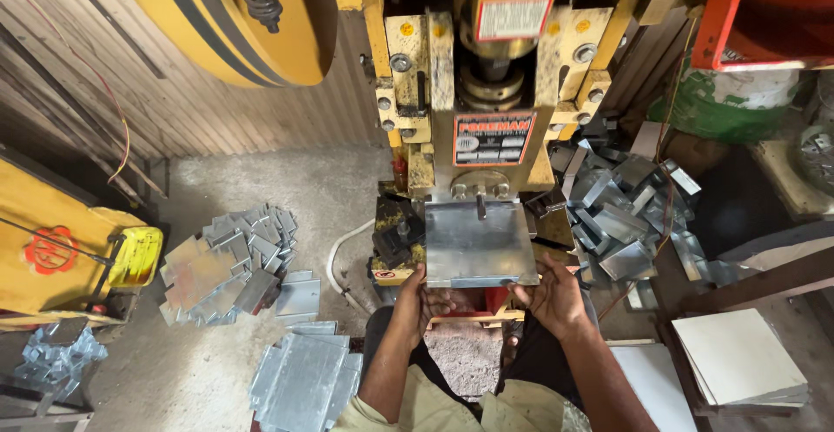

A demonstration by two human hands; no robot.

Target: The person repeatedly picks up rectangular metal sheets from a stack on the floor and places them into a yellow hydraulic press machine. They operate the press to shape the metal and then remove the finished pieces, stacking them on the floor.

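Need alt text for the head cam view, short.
Both hands, left hand and right hand, hold a square metal sheet flat on the bed of a yellow power press. Piles of cut metal pieces lie on the floor on both sides.

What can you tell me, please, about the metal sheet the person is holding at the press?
The metal sheet is a flat, roughly square plate of dull grey, galvanised-looking metal with a faint sheen. It lies level on the bed of the yellow press, its far edge under the ram. The left hand grips its near left corner and the right hand its near right corner, thumbs at the edge. It looks unbent and uncut.
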